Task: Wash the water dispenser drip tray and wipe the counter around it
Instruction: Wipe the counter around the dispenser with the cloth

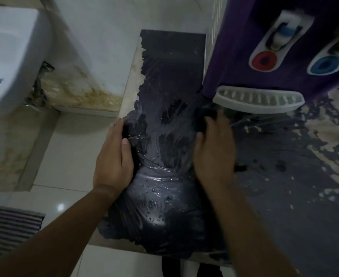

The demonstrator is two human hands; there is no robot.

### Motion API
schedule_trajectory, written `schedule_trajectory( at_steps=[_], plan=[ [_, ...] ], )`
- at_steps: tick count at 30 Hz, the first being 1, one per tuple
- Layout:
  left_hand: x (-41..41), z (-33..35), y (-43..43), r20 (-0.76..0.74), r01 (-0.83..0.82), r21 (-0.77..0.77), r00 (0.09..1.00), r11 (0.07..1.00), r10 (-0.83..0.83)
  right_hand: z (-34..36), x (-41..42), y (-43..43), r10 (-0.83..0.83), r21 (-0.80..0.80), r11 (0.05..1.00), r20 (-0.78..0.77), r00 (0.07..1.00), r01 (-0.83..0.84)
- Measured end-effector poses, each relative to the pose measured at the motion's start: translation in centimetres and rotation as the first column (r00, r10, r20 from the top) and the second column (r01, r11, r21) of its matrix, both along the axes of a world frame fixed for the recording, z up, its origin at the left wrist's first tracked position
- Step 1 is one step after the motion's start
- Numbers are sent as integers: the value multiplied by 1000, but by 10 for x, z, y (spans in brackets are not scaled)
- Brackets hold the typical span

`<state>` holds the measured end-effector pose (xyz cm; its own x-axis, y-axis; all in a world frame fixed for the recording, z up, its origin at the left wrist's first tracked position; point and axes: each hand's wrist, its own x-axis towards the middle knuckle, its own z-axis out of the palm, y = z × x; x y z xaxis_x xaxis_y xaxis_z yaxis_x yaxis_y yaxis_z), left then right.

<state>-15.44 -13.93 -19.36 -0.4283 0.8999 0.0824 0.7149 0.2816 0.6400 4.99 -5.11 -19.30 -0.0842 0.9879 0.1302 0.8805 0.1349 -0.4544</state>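
Note:
The white slotted drip tray [258,99] sits at the foot of the purple water dispenser [244,47], under its red and blue taps. The dark counter top [164,76] in front of it is wet, with smeared water and drops. My left hand [114,154] rests with straight fingers against the counter's left edge, thumb on the wet top. My right hand [214,148], blurred, lies flat on the counter just below the tray's left end. Something dark, perhaps a cloth [201,119], shows under its fingers; I cannot tell for sure.
A white washbasin [6,62] hangs at the left over a stained ledge. A striped mat [6,228] lies on the tiled floor at the lower left. To the right, the counter surface [314,156] is patchy with worn pale spots.

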Motion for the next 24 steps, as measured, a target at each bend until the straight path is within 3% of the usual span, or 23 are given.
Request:
schedule_trajectory(
  at_steps=[3,6,8,10,13,17,20,24],
  plan=[
    [-4,-1,1,52,-20,25,998,999,19,6,-57,-38,346,-72,936,10,938,-345],
    [-6,1,1,124,-30,60,992,998,23,1,-49,-70,635,-64,772,56,770,-632],
    [-6,2,0,151,-27,69,988,997,16,-2,-21,-84,751,-76,660,48,658,-748],
    [-7,2,0,179,-30,81,984,996,15,-3,13,-87,782,-85,622,35,622,-778],
    [-8,2,1,254,-55,102,967,993,28,-5,67,-73,669,-67,743,35,742,-666],
    [-8,1,1,225,-51,76,974,996,33,8,134,-33,206,-61,978,159,965,-199],
    [-9,0,1,221,-42,60,975,997,28,12,158,-5,-66,-69,994,197,978,81],
    [-12,2,2,247,-25,22,969,999,19,2,118,11,-97,-77,991,126,987,107]
  ],
)
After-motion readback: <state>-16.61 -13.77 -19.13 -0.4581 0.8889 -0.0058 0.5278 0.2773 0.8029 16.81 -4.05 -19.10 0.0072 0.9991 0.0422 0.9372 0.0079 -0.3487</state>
